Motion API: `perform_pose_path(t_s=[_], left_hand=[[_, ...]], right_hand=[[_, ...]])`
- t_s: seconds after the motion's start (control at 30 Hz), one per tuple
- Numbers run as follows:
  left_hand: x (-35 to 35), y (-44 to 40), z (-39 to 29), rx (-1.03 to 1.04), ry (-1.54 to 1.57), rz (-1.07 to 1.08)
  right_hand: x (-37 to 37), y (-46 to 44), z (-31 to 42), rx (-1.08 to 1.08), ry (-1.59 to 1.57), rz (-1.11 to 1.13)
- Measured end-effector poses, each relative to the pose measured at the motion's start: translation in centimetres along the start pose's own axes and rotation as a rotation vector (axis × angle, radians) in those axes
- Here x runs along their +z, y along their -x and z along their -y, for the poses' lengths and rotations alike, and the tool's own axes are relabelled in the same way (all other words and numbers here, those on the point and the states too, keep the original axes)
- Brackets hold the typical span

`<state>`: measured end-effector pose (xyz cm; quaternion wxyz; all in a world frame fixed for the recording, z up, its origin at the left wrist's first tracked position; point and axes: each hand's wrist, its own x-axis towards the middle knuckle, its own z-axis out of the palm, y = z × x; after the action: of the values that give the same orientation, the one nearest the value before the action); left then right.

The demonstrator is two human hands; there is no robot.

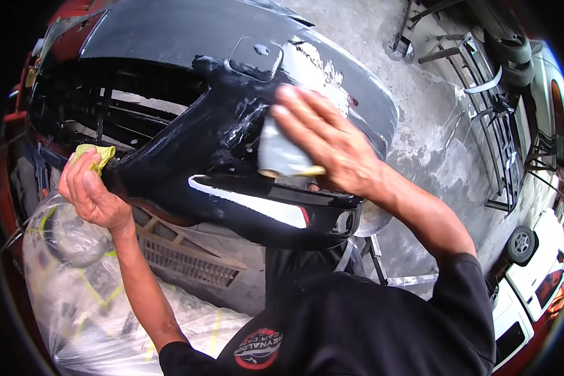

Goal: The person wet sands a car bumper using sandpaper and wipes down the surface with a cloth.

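Observation:
A glossy black car bumper [169, 156] lies across the upper middle, with wet-looking white reflections on it. My right hand [326, 138], slightly blurred, presses a grey sheet with a yellowish edge [285, 150] against the bumper, its fingers laid over the sheet. At the bumper's left end, my left hand [94, 191] has its fingers closed round a crumpled yellow cloth [100, 156]. Near the right fingertips, a square panel outline [255, 57] shows on the bumper's surface.
Plastic sheeting [94, 301] with yellow tape covers something at the lower left, beside a slatted grille [188, 260]. At the right are a metal frame [492, 125], a wheel [521, 244] and a white vehicle [539, 276] on the concrete floor [420, 138].

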<state>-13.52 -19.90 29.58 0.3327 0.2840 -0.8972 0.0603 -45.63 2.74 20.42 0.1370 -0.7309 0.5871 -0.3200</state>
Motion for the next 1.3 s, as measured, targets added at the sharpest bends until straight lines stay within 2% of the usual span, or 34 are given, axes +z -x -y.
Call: perform_pose_path(t_s=[0.07, 0.23, 0.33, 0.37, 0.47, 0.63, 0.73, 0.77, 0.87, 0.93, 1.0, 1.13, 1.3], left_hand=[[0.1, 0.2, 0.0, -0.012, 0.004, -0.012], [-0.1, 0.1, 0.4, -0.001, -0.02, 0.001], [0.0, 0.1, 0.2, -0.004, -0.014, 0.002], [-0.1, 0.1, 0.2, -0.005, -0.013, 0.004], [-0.3, 0.1, 0.6, 0.014, -0.01, 0.029], [-0.1, 0.0, -0.1, -0.009, -0.014, 0.007], [-0.1, 0.0, 0.2, 0.014, -0.009, 0.02], [-0.2, 0.0, 0.4, 0.024, -0.017, 0.021], [-0.2, -0.2, 0.3, 0.032, -0.016, 0.007], [-0.1, -0.2, 0.1, 0.016, -0.009, 0.0], [-0.1, -0.2, -0.1, 0.011, -0.006, 0.004], [-0.3, -0.1, 0.4, 0.005, 0.001, 0.019], [-0.6, -0.7, -0.2, 0.028, -0.039, 0.053]], right_hand=[[-0.1, -3.4, 0.4, -0.098, -0.065, -0.031], [-2.7, -0.7, -0.7, -0.028, -0.061, 0.065], [-0.7, -4.4, -1.0, -0.097, -0.137, -0.059], [-1.2, -5.2, -0.7, -0.083, -0.056, -0.05], [-2.3, -2.9, -1.2, -0.049, -0.102, 0.02], [-0.7, -6.5, -0.1, -0.062, -0.074, -0.089], [-1.6, -4.2, -0.6, -0.024, -0.147, -0.019], [-2.0, -3.4, -0.3, -0.001, -0.083, 0.026], [-0.6, -5.1, 0.1, -0.018, -0.046, -0.032], [-0.2, -8.1, 0.7, -0.085, -0.019, -0.149], [-0.5, -7.5, 0.7, -0.078, 0.015, -0.104], [0.0, -2.7, 0.9, 0.066, 0.02, -0.016], [0.7, -11.1, 0.9, -0.096, 0.079, -0.179]])
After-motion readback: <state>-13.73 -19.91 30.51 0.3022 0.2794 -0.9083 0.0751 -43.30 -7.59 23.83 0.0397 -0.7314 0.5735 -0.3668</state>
